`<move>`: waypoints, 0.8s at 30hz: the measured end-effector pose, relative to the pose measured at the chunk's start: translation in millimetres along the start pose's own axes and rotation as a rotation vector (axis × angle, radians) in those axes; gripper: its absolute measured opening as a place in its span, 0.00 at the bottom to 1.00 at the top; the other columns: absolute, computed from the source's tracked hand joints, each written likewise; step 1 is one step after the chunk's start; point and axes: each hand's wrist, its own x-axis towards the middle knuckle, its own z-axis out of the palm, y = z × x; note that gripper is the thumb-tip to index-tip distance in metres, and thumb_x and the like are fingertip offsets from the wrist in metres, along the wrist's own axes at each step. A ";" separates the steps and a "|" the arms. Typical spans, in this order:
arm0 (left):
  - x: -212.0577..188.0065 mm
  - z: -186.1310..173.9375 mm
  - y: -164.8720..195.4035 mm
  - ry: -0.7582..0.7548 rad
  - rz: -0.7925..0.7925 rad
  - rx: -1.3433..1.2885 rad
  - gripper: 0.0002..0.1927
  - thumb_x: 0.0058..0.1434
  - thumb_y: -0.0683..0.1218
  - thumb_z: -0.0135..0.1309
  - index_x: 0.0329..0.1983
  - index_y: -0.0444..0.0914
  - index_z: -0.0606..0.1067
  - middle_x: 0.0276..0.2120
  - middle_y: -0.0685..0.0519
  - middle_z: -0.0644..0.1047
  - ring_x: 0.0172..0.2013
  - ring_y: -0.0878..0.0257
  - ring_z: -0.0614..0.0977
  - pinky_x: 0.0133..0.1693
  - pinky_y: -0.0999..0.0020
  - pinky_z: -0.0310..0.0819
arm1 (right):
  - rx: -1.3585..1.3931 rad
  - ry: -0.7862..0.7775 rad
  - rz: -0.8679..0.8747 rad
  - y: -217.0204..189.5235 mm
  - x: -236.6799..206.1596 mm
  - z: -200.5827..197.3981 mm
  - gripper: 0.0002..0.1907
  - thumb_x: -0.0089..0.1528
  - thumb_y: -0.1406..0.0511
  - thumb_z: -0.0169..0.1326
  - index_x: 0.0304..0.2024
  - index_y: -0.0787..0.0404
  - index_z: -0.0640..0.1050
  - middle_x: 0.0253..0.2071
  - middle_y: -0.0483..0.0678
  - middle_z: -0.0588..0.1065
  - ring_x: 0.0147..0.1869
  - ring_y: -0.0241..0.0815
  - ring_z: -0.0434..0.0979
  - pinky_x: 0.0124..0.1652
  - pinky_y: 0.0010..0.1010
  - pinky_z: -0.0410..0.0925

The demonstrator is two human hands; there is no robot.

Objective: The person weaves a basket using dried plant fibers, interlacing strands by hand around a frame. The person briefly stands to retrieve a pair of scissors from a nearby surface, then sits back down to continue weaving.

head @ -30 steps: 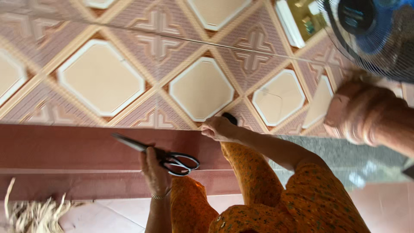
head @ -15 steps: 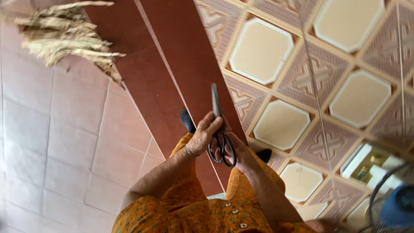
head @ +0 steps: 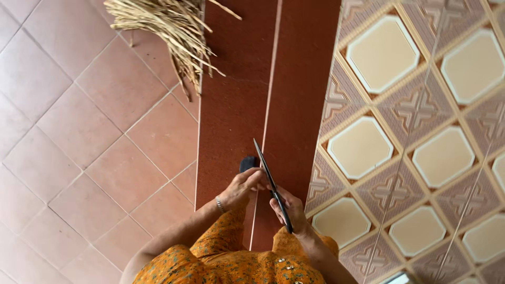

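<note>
My right hand (head: 290, 211) grips the handles of a pair of black scissors (head: 268, 178), whose closed blades point away from me along the red-brown band (head: 236, 94). My left hand (head: 243, 188), with a thin bracelet at the wrist, sits just left of the blades. Its fingers curl around a small dark rounded object (head: 248, 162) and touch the scissors. Both orange patterned sleeves (head: 226, 247) fill the lower middle of the view.
A bundle of dry straw-like fibres (head: 168, 26) lies at the top, across plain terracotta tiles (head: 89, 137) and the red-brown band. Patterned tiles with cream octagons (head: 410, 131) cover the right side.
The view has swung round, so the straw bundle now sits top centre. Both hands stay together; the scissors have shifted from the left hand's side into the right hand's grip.
</note>
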 end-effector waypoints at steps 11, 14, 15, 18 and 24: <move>-66.0 -152.1 -112.3 0.737 -0.171 0.120 0.14 0.69 0.49 0.51 0.47 0.35 0.79 0.31 0.51 0.83 0.31 0.65 0.83 0.33 0.68 0.77 | -0.208 0.296 -0.071 -39.8 50.8 -56.0 0.28 0.63 0.61 0.60 0.65 0.62 0.74 0.25 0.38 0.71 0.18 0.21 0.61 0.17 0.15 0.59; -91.7 -160.1 -131.9 0.799 -0.361 0.187 0.15 0.68 0.51 0.53 0.44 0.35 0.80 0.27 0.48 0.81 0.28 0.63 0.81 0.32 0.67 0.76 | -0.115 0.346 0.027 -42.5 66.0 -60.4 0.28 0.61 0.63 0.60 0.64 0.60 0.74 0.26 0.37 0.72 0.18 0.20 0.60 0.18 0.14 0.57; -97.9 -163.7 -135.2 0.829 -0.420 0.200 0.15 0.66 0.52 0.53 0.45 0.36 0.80 0.27 0.49 0.83 0.26 0.62 0.83 0.31 0.65 0.78 | -0.153 0.345 0.037 -43.1 72.6 -60.8 0.27 0.60 0.63 0.60 0.62 0.60 0.75 0.25 0.39 0.73 0.17 0.22 0.61 0.16 0.16 0.58; -101.3 -183.8 -127.6 0.827 -0.554 0.336 0.15 0.63 0.53 0.56 0.44 0.38 0.81 0.26 0.49 0.84 0.26 0.61 0.85 0.32 0.63 0.81 | -0.387 0.355 0.015 -51.8 98.7 -60.6 0.24 0.58 0.65 0.63 0.56 0.61 0.78 0.23 0.40 0.75 0.18 0.25 0.66 0.18 0.17 0.62; -26.3 -208.0 -53.9 0.763 -0.446 0.631 0.12 0.63 0.53 0.53 0.38 0.41 0.80 0.25 0.46 0.84 0.29 0.51 0.87 0.40 0.56 0.80 | -0.568 0.270 -0.223 -137.3 153.2 -59.1 0.20 0.62 0.63 0.62 0.55 0.64 0.78 0.28 0.40 0.71 0.28 0.27 0.68 0.26 0.18 0.65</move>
